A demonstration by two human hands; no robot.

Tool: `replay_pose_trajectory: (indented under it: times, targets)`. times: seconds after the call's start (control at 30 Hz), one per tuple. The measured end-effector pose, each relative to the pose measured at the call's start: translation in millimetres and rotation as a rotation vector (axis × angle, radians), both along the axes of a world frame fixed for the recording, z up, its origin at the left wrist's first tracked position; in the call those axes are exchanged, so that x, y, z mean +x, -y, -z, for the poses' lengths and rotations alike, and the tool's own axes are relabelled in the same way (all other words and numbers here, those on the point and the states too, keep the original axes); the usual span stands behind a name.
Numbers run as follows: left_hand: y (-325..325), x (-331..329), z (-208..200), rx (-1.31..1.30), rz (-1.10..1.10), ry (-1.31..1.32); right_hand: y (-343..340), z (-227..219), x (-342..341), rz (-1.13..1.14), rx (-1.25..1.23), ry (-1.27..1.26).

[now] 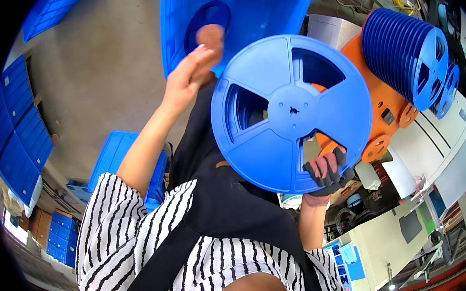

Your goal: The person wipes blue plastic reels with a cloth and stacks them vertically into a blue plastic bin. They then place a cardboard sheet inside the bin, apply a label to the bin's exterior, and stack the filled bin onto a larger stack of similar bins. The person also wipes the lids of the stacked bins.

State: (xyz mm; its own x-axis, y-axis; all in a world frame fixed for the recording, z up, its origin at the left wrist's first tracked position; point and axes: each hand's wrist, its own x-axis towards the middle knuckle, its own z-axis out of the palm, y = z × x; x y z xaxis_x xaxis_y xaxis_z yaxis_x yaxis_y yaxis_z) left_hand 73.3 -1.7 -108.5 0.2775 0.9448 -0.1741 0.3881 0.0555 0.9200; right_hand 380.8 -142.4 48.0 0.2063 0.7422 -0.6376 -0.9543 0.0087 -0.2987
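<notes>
A large blue plastic reel (295,79) with window cutouts and a small centre hole fills the middle of the view, held up before my body. More dark blue rims show through its windows, so several reels seem stacked together. My right hand (326,172), in a grey and red glove, is closed on the reel's lower right edge, fingers through a window. My left hand (183,81) is bare and raised left of the reel, apart from it, fingers stretched out. At its fingertips is a blurred reddish-brown round patch (211,35) I cannot make out.
A blue bin (168,25) ahead holds a dark blue ring-shaped reel part (224,11). At right stands an orange machine (381,110) carrying a row of blue reels (399,54). A blue crate (115,147) sits by my left side; stacked blue boxes (21,129) line the far left.
</notes>
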Motion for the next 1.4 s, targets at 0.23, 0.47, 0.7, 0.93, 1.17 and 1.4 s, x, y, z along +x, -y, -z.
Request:
replay_pose_trajectory:
  times: [0.23,0.47,0.7,0.93,1.17,1.4]
  targets:
    - [-2.6,7.9,-93.5,0.137,0.855,0.046,0.4,-11.3,6.3,0.102,0.086,-0.096]
    - [4.7,16.2,-94.5,0.511,1.027,-0.114,4.6,-2.3,24.5,0.032,0.312,-0.215]
    - [15.7,18.1,-100.6,0.721,1.006,-0.185,3.5,-12.8,28.2,0.028,0.283,-0.145]
    - [19.7,-3.3,-127.1,-0.11,0.693,-0.183,-28.3,-37.4,20.7,-0.126,-0.151,0.323]
    - [36.3,-54.1,-81.9,-0.922,-0.326,0.698,-22.9,-29.3,16.1,-0.439,-0.184,0.539]
    - [51.3,-90.2,-47.2,-0.946,-0.45,0.746,-19.2,-20.7,13.5,-0.418,-0.232,0.439]
